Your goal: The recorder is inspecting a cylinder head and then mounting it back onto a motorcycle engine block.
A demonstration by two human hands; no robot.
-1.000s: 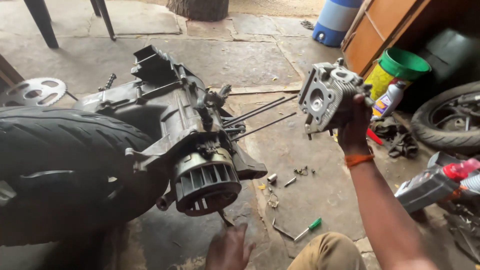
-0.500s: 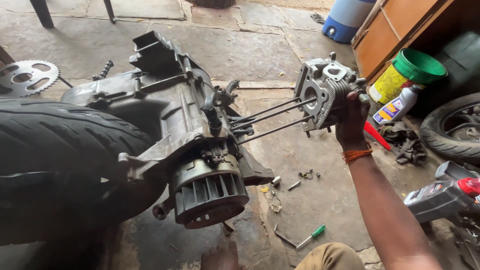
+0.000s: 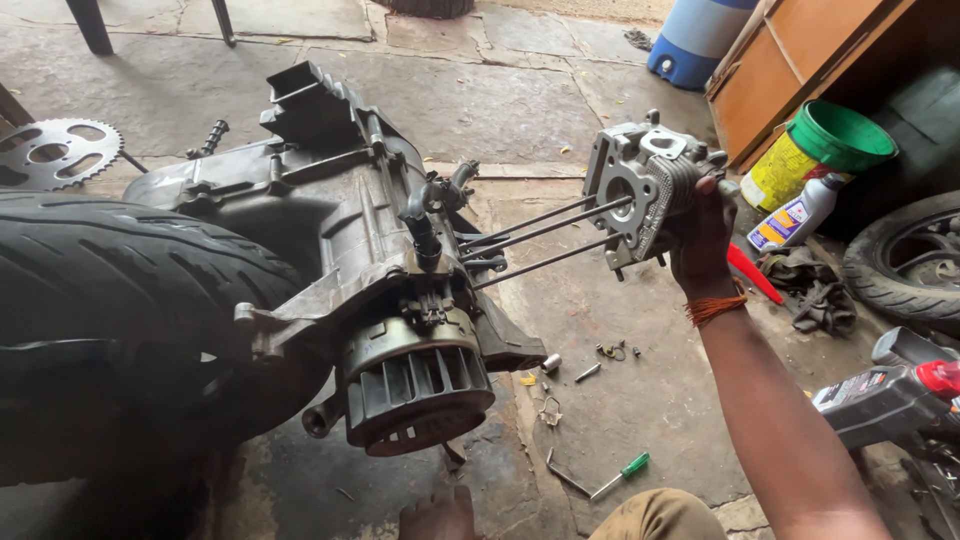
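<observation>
1. Right hand (image 3: 700, 235) clamped around the cylinder head (image 3: 640, 185), held above the floor.
2. The head sits at the outer ends of the long studs (image 3: 545, 240).
3. Studs run back to the engine case (image 3: 350, 250), which lies beside the tyre (image 3: 120, 320).
4. Left hand (image 3: 437, 515) at the bottom edge, near the fan cover (image 3: 415, 395); grip cannot be told.
5. Loose bolts (image 3: 600, 360) and a green-handled screwdriver (image 3: 620, 475) lie on the floor.

An orange thread band is worn at the wrist of the right hand (image 3: 700, 240), whose forearm is left bare. Tan trousers are seen at one knee. No glove is worn on the left hand (image 3: 438, 516).
</observation>
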